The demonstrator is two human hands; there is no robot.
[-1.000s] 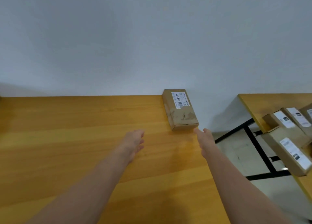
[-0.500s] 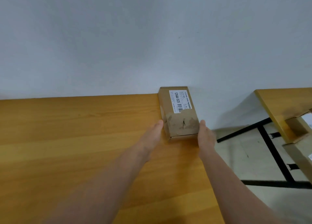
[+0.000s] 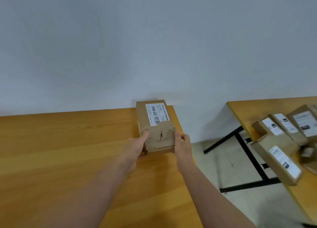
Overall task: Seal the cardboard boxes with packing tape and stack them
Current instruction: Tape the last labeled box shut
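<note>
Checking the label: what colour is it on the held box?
White label, black print; head view.

Boxes (image 3: 267,152) at right are blurred, labels (image 3: 284,160) unreadable.

1. Facing a plain pale wall (image 3: 154,39) running behind both tables.
2. Looking down on a wooden table (image 3: 60,150) butting against it.
3. Glimpsing a second table (image 3: 257,106) on black legs (image 3: 248,152) over pale floor (image 3: 223,167).
</note>
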